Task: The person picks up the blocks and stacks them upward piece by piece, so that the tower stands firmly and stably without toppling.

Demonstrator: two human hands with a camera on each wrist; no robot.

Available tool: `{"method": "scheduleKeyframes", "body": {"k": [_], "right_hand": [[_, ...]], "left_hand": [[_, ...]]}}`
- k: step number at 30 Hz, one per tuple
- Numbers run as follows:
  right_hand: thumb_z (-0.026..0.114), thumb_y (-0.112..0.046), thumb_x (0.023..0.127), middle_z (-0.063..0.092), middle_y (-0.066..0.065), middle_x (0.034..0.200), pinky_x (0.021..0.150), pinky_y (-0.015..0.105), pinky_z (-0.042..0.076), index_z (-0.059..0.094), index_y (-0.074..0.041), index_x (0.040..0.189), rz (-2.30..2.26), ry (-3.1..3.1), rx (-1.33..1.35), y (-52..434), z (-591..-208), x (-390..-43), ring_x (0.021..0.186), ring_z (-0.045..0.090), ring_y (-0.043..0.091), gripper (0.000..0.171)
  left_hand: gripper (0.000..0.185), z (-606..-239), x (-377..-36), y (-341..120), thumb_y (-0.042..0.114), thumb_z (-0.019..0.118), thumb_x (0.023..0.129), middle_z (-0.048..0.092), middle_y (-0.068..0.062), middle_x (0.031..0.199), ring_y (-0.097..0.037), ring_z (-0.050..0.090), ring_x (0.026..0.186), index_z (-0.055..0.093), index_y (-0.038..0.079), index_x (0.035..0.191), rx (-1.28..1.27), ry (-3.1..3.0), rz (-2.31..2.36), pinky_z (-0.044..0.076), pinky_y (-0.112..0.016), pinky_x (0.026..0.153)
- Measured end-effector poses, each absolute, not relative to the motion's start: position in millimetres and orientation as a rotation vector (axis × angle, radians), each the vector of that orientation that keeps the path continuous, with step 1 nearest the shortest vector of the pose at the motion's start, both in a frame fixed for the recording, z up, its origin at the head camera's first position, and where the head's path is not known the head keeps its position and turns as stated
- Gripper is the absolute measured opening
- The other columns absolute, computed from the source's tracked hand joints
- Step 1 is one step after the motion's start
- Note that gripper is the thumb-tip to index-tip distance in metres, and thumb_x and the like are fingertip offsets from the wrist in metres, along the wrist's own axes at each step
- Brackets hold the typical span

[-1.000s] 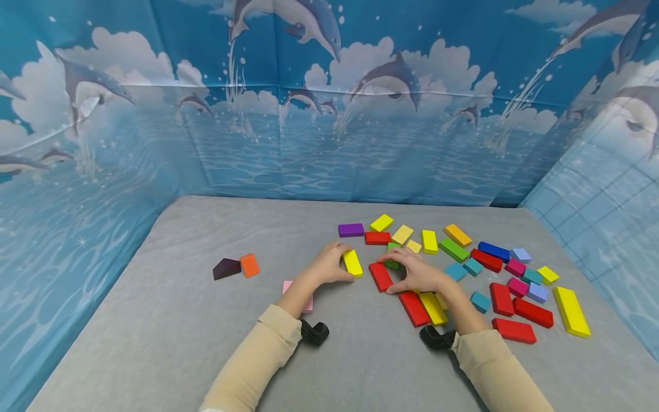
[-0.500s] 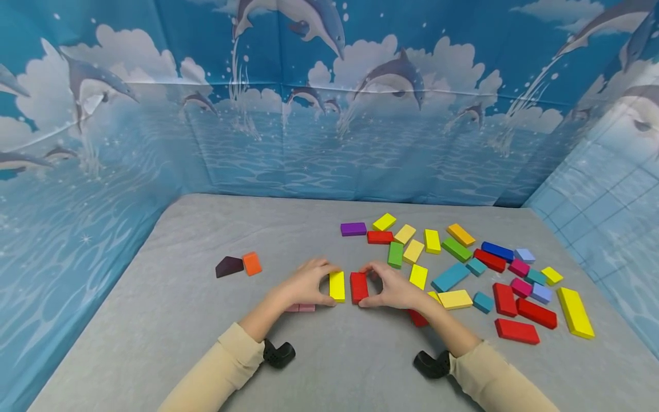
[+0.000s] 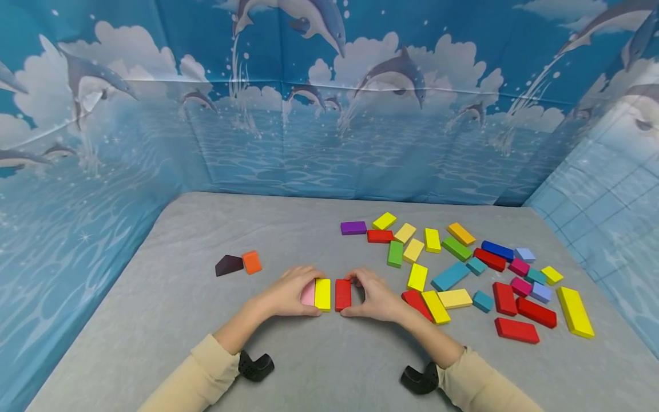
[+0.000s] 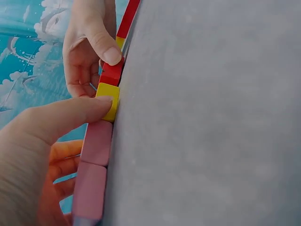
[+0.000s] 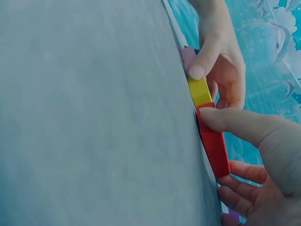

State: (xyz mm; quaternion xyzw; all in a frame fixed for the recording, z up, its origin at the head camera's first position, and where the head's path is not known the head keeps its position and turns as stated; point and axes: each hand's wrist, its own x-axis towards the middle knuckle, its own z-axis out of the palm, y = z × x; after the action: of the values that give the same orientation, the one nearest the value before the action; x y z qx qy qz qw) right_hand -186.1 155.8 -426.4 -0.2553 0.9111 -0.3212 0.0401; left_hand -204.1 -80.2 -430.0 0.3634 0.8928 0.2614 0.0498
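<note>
My left hand (image 3: 289, 294) pinches a yellow block (image 3: 322, 295) across its ends, thumb on the near side. Two pink blocks (image 4: 97, 143) stand in line against its left side, mostly covered by that hand in the head view. My right hand (image 3: 378, 302) holds a red block (image 3: 343, 296) the same way, thumb on its near end. In the head view the red and yellow blocks lie parallel with a narrow gap between them. From the right wrist view the red block (image 5: 214, 143) appears right behind the yellow one.
Several coloured blocks lie scattered to the right, among them a long teal block (image 3: 450, 277) and a large yellow block (image 3: 574, 312). A dark block (image 3: 229, 265) and an orange block (image 3: 252, 262) sit at the left. A dolphin-print curtain (image 3: 319, 143) borders the grey surface (image 3: 170, 309).
Both hands have moved left and nearer, carrying the yellow and red blocks. The yellow block now sits against the pink ones, and the red has come closer to the yellow.
</note>
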Motion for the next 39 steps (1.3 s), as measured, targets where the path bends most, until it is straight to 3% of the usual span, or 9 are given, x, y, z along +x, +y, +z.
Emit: {"method": "scheduleKeyframes", "body": {"k": [12, 30, 35, 39], "right_hand": [[0.080, -0.029, 0.067, 0.052, 0.001, 0.101, 0.081, 0.036, 0.044, 0.050, -0.007, 0.113, -0.997, 2.804, -0.753, 145.7, -427.9, -179.9, 0.093, 0.046, 0.015, 0.059], [0.079, -0.031, 0.068, 0.051, 0.003, 0.104, 0.081, 0.035, 0.044, 0.048, -0.006, 0.116, -1.022, 2.757, -0.735, 142.8, -426.5, -179.1, 0.094, 0.046, 0.015, 0.063], [0.074, -0.030, 0.076, 0.051, 0.013, 0.116, 0.085, 0.041, 0.045, 0.045, -0.001, 0.122, -1.126, 2.652, -0.756, 164.0, -411.2, -203.9, 0.102, 0.048, 0.025, 0.062], [0.068, -0.018, 0.083, 0.051, 0.021, 0.118, 0.088, 0.049, 0.042, 0.047, 0.005, 0.123, -1.143, 2.772, -0.756, 194.7, -403.1, -241.1, 0.105, 0.048, 0.035, 0.051]], "left_hand": [[0.057, -444.0, -204.9, -91.8, 0.032, 0.073, 0.074, 0.051, 0.002, 0.119, -0.015, 0.043, 0.109, 0.053, 0.013, 0.124, 1.244, 2.694, 0.946, 0.035, -0.039, 0.091], [0.062, -446.4, -208.8, -93.8, 0.035, 0.073, 0.074, 0.050, 0.001, 0.123, -0.016, 0.043, 0.112, 0.051, 0.012, 0.127, 1.271, 2.661, 0.937, 0.035, -0.039, 0.093], [0.079, -442.1, -204.7, -104.2, 0.043, 0.076, 0.070, 0.043, -0.002, 0.135, -0.021, 0.038, 0.122, 0.044, 0.014, 0.135, 1.192, 2.663, 1.028, 0.029, -0.049, 0.100], [0.076, -443.1, -199.3, -120.4, 0.039, 0.078, 0.069, 0.044, -0.004, 0.133, -0.024, 0.039, 0.121, 0.046, 0.013, 0.133, 1.095, 2.679, 1.140, 0.033, -0.051, 0.097]]}}
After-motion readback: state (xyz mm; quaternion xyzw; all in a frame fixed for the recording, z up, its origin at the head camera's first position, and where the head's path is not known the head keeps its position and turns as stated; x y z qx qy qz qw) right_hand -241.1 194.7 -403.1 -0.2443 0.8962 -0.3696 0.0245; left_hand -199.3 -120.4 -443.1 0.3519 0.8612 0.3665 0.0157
